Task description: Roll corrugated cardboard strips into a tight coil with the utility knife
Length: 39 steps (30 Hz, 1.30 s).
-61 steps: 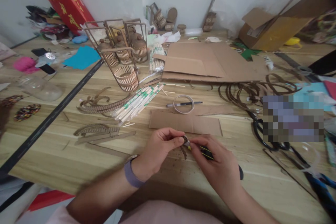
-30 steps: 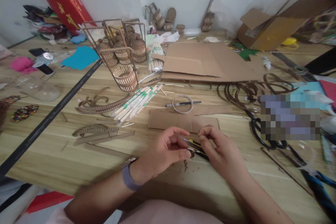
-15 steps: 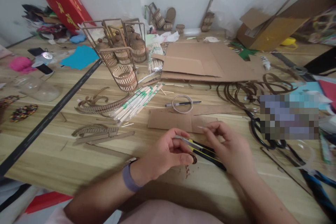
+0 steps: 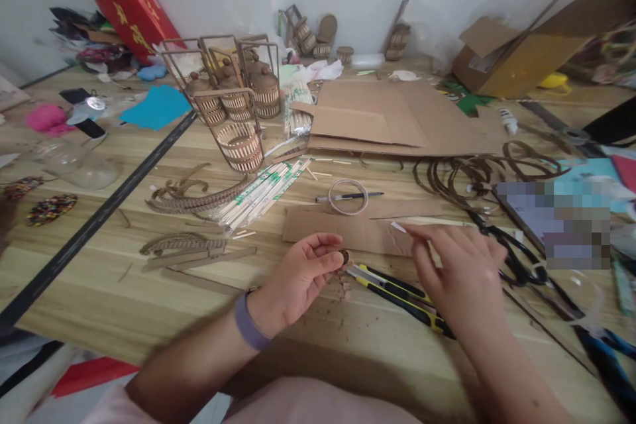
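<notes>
My left hand (image 4: 298,278), with a purple band at the wrist, pinches a small round brown cardboard piece (image 4: 342,256) between thumb and fingertips just above the table. My right hand (image 4: 460,275) hovers to the right of it, and its fingertips pinch a thin pale stick (image 4: 398,227) that points left over a flat cardboard strip (image 4: 332,228). A yellow and black utility knife (image 4: 397,291) lies on the wooden table (image 4: 149,305) between and below the two hands, held by neither. Brown cardboard crumbs (image 4: 344,288) lie under the left fingertips.
A tape ring (image 4: 348,197) over a pen lies beyond the strip. Wrapped sticks (image 4: 263,191) and corrugated strips (image 4: 183,245) lie left. Black scissors (image 4: 514,258) and cardboard rings (image 4: 467,175) lie right. Small cardboard lanterns (image 4: 241,122), flat cardboard (image 4: 392,119) and an open box (image 4: 521,53) stand behind.
My right hand has let go of the utility knife, which now lies on the table, moved up and right, and taken a thin stick. My left hand keeps the small round piece.
</notes>
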### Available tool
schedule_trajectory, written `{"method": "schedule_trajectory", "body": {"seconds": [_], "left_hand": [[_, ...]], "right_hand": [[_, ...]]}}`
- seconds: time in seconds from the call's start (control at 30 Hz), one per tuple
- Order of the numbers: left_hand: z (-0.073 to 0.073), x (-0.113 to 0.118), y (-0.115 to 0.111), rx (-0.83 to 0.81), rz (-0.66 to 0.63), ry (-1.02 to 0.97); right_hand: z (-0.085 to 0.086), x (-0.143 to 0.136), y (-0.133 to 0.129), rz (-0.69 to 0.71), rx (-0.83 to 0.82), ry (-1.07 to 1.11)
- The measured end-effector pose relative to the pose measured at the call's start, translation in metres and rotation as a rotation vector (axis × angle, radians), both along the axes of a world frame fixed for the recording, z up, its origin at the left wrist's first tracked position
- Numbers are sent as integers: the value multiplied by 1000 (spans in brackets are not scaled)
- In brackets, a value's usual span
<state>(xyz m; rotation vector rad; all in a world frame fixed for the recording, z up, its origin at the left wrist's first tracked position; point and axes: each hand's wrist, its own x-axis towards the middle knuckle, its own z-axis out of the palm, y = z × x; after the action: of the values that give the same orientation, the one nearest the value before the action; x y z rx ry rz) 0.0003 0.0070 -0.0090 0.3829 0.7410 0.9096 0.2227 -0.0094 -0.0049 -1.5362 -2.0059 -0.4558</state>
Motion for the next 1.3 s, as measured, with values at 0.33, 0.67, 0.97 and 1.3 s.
{"method": "schedule_trajectory", "body": {"seconds": [0.33,0.67,0.97,1.3], "left_hand": [[3,0,0,-1,-16,-10],[2,-5,4,54,-47,111],[3,-6,4,220,-164,220],[10,-14,4,445,-307,373]], "right_hand": [[-1,-56,-28,491,-16,118],[9,-53,-29,507,43,202],[13,-46,-24,413,-14,356],[8,-41,-20,460,-153,450]]}}
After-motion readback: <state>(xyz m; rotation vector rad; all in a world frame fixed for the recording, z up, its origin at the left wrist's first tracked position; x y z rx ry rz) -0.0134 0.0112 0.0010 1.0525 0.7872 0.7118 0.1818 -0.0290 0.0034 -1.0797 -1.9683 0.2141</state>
